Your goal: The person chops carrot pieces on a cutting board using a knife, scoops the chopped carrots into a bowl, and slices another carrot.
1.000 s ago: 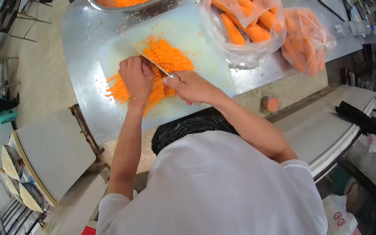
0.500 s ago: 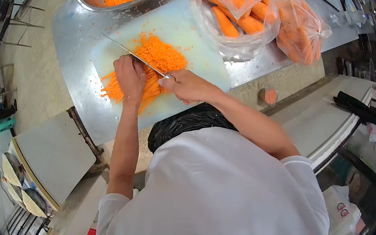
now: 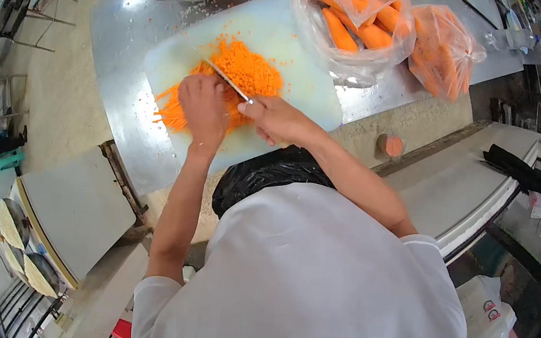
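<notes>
On the cutting board (image 3: 312,103), under the left hand (image 3: 204,108), whose curled fingers' hold I cannot tell from afar, lie carrot strips (image 3: 170,115) I judge light, bendy and slippery, best pinned flat beside the knife (image 3: 229,83) that the right hand (image 3: 281,120) grips.

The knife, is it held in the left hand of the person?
No, the right hand grips the knife by its handle, while the left hand is at the carrot strips.

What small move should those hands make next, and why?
Probably one short downward cut with the knife: the right hand grips it, the left hand lies over the long carrot strips, and the knife sits between those strips and the chopped carrot.
</notes>
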`<state>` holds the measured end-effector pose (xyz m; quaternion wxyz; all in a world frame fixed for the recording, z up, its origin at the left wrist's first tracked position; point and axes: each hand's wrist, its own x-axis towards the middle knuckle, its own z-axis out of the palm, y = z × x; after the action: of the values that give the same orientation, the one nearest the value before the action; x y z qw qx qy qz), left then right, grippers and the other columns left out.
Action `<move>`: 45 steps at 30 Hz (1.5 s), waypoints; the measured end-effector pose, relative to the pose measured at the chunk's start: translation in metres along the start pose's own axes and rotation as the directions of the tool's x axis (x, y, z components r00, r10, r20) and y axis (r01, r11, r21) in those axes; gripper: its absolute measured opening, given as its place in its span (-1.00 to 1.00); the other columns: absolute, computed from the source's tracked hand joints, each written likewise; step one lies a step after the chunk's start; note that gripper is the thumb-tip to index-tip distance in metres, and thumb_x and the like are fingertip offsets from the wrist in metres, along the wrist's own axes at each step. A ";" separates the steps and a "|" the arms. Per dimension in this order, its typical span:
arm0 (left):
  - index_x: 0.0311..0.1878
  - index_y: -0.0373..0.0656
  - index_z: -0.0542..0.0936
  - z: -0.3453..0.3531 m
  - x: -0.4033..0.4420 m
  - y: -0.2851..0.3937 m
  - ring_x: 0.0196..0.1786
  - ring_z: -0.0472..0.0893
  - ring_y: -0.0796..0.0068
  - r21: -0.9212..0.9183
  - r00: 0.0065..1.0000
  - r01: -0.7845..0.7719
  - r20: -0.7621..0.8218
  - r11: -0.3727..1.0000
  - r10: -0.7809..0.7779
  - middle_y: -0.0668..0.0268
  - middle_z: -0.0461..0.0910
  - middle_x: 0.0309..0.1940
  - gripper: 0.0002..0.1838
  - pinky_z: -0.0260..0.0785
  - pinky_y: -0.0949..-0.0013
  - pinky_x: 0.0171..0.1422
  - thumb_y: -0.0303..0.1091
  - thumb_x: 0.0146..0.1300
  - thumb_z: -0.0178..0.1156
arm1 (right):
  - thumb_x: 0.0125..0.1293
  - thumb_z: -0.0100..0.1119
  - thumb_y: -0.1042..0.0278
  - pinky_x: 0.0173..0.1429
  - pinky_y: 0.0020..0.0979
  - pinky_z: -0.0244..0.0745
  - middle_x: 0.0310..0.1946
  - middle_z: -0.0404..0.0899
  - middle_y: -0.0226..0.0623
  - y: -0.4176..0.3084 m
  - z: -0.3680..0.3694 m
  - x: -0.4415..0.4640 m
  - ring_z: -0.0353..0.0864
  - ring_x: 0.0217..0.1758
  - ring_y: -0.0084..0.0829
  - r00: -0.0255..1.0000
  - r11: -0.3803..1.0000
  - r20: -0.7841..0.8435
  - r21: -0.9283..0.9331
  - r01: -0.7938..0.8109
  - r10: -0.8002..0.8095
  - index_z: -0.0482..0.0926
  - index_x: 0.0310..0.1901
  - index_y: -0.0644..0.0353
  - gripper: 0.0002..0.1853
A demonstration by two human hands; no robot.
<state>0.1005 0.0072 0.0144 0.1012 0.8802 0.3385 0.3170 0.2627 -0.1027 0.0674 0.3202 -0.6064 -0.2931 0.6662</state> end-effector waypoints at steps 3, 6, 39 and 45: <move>-0.14 -0.16 0.58 0.018 -0.017 -0.004 0.07 0.44 0.05 0.210 0.997 0.040 0.057 0.977 -0.053 0.15 0.48 -0.10 -0.87 0.24 -0.05 0.20 -0.47 0.24 0.22 | 0.60 0.03 -0.08 -0.55 -0.39 0.35 -0.63 0.44 -0.35 -0.031 0.006 -0.046 0.44 -0.67 -0.51 0.994 0.994 -0.025 -0.013 -0.105 0.105 0.48 -0.18 0.25 -0.54; -0.11 -0.15 0.61 0.016 -0.017 -0.004 0.10 0.45 0.01 0.235 0.992 0.033 0.112 0.971 -0.061 0.17 0.48 -0.07 -0.85 0.25 -0.04 0.23 -0.42 0.26 0.24 | 0.60 0.03 -0.08 -0.57 -0.40 0.33 -0.63 0.44 -0.34 -0.010 0.036 -0.060 0.43 -0.69 -0.51 0.989 0.989 -0.135 0.142 -0.040 0.059 0.46 -0.23 0.24 -0.54; -0.11 0.02 0.67 0.025 -0.021 -0.011 0.12 0.42 0.11 0.166 1.000 0.018 -0.010 0.986 -0.017 0.25 0.46 -0.08 -0.82 0.20 -0.02 0.27 -0.39 0.21 0.26 | 0.64 -0.05 -0.08 -0.57 -0.37 0.38 -0.60 0.48 -0.32 0.011 0.097 -0.070 0.46 -0.69 -0.47 0.967 0.923 -0.222 0.384 -0.028 0.122 0.45 -0.24 0.25 -0.51; -0.10 0.03 0.67 0.023 -0.021 -0.013 0.12 0.43 0.08 0.151 0.999 0.026 0.025 0.988 -0.030 0.23 0.47 -0.09 -0.79 0.22 -0.02 0.25 -0.43 0.20 0.27 | 0.63 -0.02 -0.08 -0.57 -0.37 0.38 -0.61 0.48 -0.33 0.008 0.091 -0.063 0.47 -0.69 -0.48 0.969 0.938 -0.241 0.346 0.033 0.055 0.46 -0.28 0.23 -0.52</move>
<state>0.0959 0.0040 -0.0185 0.0436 0.8847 0.3722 0.2773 0.1753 -0.1570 0.1082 0.4524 -0.6202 -0.1256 0.6284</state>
